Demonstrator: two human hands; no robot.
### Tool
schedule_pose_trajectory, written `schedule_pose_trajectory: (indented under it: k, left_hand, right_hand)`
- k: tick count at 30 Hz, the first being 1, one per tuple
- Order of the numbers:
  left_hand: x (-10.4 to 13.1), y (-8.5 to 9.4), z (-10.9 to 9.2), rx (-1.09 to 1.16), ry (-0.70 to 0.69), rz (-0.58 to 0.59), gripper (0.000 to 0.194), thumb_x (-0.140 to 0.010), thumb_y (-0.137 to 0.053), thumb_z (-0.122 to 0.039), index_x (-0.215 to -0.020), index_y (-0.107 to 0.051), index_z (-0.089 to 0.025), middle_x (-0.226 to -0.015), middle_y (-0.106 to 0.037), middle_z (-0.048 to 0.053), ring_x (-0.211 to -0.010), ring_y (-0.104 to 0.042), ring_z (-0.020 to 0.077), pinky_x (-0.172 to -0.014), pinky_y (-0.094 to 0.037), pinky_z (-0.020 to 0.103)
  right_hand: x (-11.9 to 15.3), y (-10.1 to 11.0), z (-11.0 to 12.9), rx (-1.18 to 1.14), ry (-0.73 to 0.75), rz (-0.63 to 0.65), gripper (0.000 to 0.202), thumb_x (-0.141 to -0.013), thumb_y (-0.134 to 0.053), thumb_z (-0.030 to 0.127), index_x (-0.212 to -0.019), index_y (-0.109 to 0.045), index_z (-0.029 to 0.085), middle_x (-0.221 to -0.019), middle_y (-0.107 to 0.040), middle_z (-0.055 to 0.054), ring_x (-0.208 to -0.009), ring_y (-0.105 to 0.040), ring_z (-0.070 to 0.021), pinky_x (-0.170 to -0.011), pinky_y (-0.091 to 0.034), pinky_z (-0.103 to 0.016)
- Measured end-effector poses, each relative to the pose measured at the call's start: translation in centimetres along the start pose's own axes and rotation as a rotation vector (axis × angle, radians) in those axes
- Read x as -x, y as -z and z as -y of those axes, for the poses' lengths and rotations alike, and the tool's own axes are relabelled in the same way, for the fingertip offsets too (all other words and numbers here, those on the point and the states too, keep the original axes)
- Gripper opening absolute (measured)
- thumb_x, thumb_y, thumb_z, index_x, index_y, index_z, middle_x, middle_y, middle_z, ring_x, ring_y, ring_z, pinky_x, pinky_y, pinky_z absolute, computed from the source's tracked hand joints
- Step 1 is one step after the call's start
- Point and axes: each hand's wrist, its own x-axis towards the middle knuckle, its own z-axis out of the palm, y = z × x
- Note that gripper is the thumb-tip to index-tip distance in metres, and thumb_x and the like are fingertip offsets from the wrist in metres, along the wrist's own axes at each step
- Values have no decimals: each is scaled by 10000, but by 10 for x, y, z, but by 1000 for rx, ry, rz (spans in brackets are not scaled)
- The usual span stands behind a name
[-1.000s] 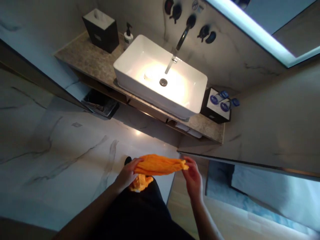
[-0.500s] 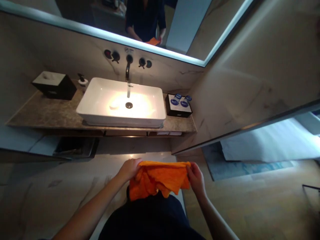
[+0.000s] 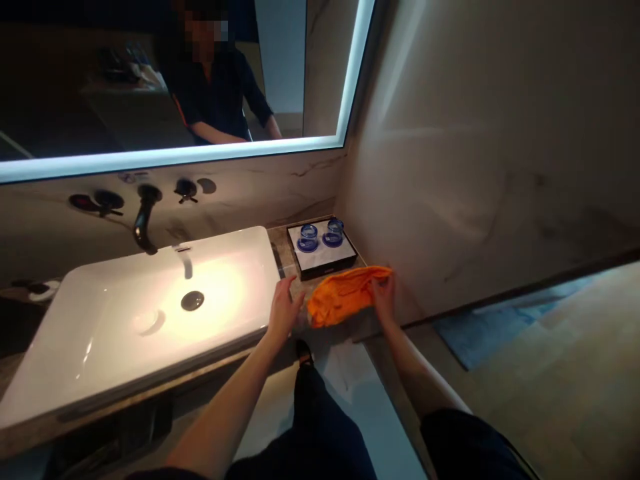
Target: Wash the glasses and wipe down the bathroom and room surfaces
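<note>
An orange cloth [image 3: 345, 295] hangs from my right hand [image 3: 384, 297], pinched at its right end near the side wall. The cloth stretches leftward over the right end of the counter, in front of a dark tray [image 3: 327, 267] lined in white. On that tray rest two blue-tinted glasses, the left glass [image 3: 309, 238] and the right glass [image 3: 333, 232]. My left hand [image 3: 285, 308] is apart from the cloth, by the basin's right front corner, its thumb and fingers spread with nothing between them.
A white rectangular basin [image 3: 235, 267] takes up the counter's left and middle. Above it a dark faucet [image 3: 144, 223] and a handle [image 3: 186, 190] stick out of the wall. A lit mirror [image 3: 125, 107] hangs higher. The marble side wall [image 3: 450, 167] bounds the right.
The view has moved closer to the counter's right end. Both hands have come up to the counter with the cloth, and my left hand has let go of it.
</note>
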Motion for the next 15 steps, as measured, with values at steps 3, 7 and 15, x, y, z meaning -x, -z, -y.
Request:
schedule_pose_trajectory:
  k: [3, 7, 15]
  left_hand:
    - [-13, 22, 40, -111, -26, -50, 398, -934, -556, -396, -1257, -598, -166, -1297, -616, 161, -1269, -559, 295, -1128, -455, 492]
    - [9, 76, 93, -363, 117, -161, 454, -945, -512, -513, -1213, -595, -155, -1267, -630, 180, -1263, -570, 331, -1147, -441, 529]
    - [44, 130, 138, -678, 376, -15, 488, -960, -387, -532, -1201, -596, -163, -1268, -654, 196, -1219, -622, 376, -1091, -486, 533]
  right_hand:
    - [-10, -78, -19, 310, -97, 169, 761, -873, -619, 558, -1499, -513, 138, -1626, -343, -262, -1535, -249, -447, -1190, -204, -705]
    - [56, -144, -26, 406, 118, 407, 751, -853, -707, 513, -1495, -541, 161, -1667, -289, -234, -1569, -87, -494, -1190, -72, -765]
    - [174, -171, -17, -272, -43, 713, 349, -937, -522, 389, -1123, -780, 246, -1252, -739, -126, -1228, -661, -325, -1120, -487, -562]
